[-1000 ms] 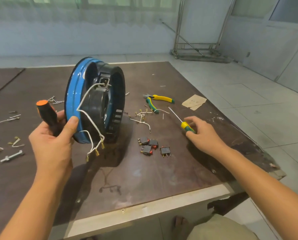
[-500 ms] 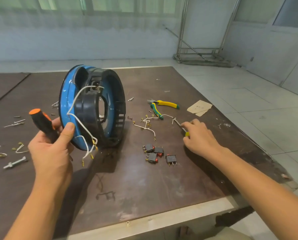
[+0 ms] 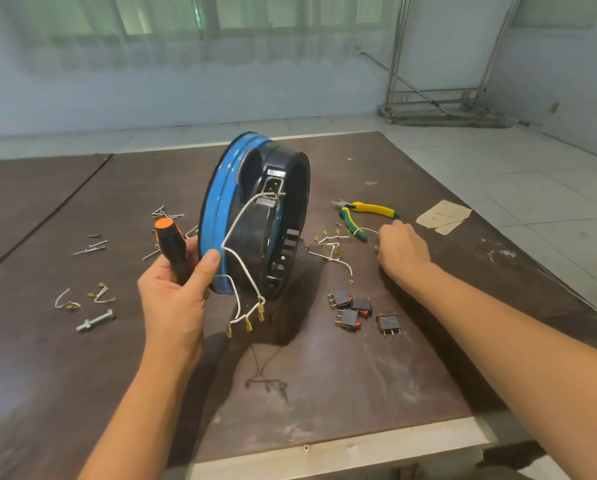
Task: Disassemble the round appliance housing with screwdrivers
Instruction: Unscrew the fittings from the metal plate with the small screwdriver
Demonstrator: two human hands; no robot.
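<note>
My left hand clamps the orange-capped screwdriver in its palm. The thumb pins the blue rim of the round housing, which stands on edge just right of those fingers, with white leads dangling below the thumb. Further right, my right hand curls onto the table, the pliers just beyond its fingertips. Whether it grips anything, I cannot tell. Best to brace that rim firmly before any driver tip goes in.

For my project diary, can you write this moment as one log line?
left hand: holds screwdriver, thumb on housing rim | housing: on edge | right hand: beside pliers, grip hidden
</note>
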